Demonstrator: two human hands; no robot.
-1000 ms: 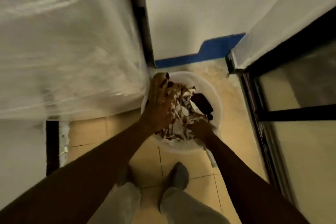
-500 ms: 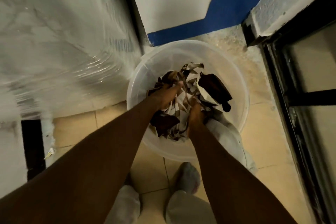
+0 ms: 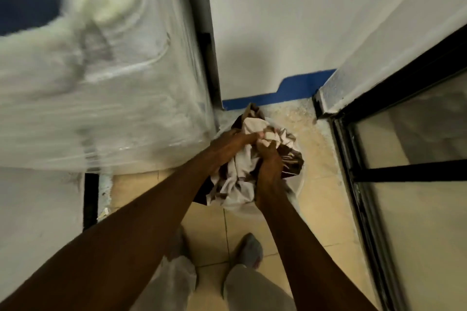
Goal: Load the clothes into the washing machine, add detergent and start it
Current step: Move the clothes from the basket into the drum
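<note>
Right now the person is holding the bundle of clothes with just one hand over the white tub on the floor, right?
Not quite. Both hands hold it: the left hand and the right hand each have a grip on the bundle of clothes. The head view shows this. The rest is right: the bundle is over the white tub on the floor.
</note>
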